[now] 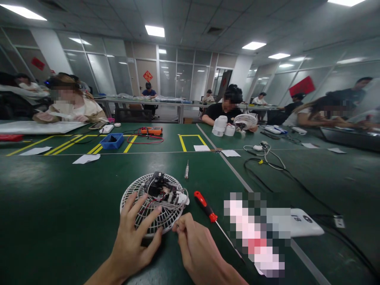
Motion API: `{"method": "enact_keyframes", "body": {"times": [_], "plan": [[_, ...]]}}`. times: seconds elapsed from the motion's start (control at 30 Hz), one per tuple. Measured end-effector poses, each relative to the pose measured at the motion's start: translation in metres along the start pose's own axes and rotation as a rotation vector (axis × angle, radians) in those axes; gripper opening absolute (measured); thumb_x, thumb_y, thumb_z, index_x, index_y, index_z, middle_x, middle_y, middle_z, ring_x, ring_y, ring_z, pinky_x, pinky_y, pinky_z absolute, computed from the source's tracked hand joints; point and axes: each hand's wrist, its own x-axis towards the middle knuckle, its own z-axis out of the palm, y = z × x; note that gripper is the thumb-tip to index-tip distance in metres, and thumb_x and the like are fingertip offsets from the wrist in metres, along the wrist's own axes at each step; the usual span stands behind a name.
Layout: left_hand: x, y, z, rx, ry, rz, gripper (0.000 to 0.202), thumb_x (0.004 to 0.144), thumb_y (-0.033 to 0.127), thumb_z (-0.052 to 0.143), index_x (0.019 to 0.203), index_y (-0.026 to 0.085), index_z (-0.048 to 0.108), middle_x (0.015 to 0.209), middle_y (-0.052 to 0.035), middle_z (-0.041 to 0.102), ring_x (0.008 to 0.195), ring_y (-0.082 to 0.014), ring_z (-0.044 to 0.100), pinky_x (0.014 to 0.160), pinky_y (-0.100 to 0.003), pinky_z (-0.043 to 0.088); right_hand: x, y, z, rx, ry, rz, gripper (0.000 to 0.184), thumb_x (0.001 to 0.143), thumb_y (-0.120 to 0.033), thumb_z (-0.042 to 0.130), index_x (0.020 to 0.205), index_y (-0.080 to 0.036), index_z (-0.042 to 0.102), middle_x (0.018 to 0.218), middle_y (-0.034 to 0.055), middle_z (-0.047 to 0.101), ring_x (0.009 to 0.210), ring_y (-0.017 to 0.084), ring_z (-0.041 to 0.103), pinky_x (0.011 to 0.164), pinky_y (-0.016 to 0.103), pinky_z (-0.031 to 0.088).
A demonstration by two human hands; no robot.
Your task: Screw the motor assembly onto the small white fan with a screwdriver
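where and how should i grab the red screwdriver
Probably best by its thick handle, from above and the right: the screwdriver lies flat, thin shaft pointing near right, and the fan guard sits close on the handle's left.

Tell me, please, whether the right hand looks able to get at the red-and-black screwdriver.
Probably yes: the screwdriver lies beside the right hand with nothing visible between them, though that hand is curled close to the fan grille.
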Motion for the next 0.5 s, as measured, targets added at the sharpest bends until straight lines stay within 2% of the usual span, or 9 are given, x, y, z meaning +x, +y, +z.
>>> {"method": "enact_keyframes", "body": {"times": [0.17, 0.33, 0.5], "plan": [[-0.006, 0.004, 0.004, -0.043, -0.084, 0.192, 0.044, 0.084, 0.01, 0.071, 0.126, 0.024, 0.067, 0.152, -0.0164, 0.046, 0.149, -0.0416, 0.037, 0.114, -0.07, 0.04, -0.001, 0.002, 0.01, -0.01, 0.035, -0.063, 0.016, 0.094, -0.011, 0.034, 0.094, -0.027, 0.036, 0.078, 0.0014, 0.059, 0.061, 0.018, 0.056, 0.058, 0.029, 0.041], [-0.004, 0.004, 0.003, -0.057, -0.061, 0.216, 0.042, 0.085, 0.011, 0.071, 0.123, 0.026, 0.068, 0.144, -0.014, 0.054, 0.144, -0.0366, 0.044, 0.112, -0.065, 0.045, 0.0, 0.006, 0.016, 0.06, 0.1, -0.096, 0.017, 0.095, -0.01, 0.035, 0.1, -0.026, 0.039, 0.082, 0.0022, 0.063, 0.067, 0.018, 0.061, 0.064, 0.028, 0.045], [-0.001, 0.007, 0.003, -0.071, -0.017, 0.196, 0.033, 0.083, 0.011, 0.075, 0.113, 0.024, 0.072, 0.133, -0.0118, 0.062, 0.134, -0.0332, 0.054, 0.106, -0.055, 0.05, -0.001, 0.007, 0.019, 0.131, 0.064, -0.134, 0.027, 0.097, -0.009, 0.035, 0.117, -0.023, 0.046, 0.1, 0.0077, 0.071, 0.086, 0.02, 0.07, 0.077, 0.03, 0.054]]}}
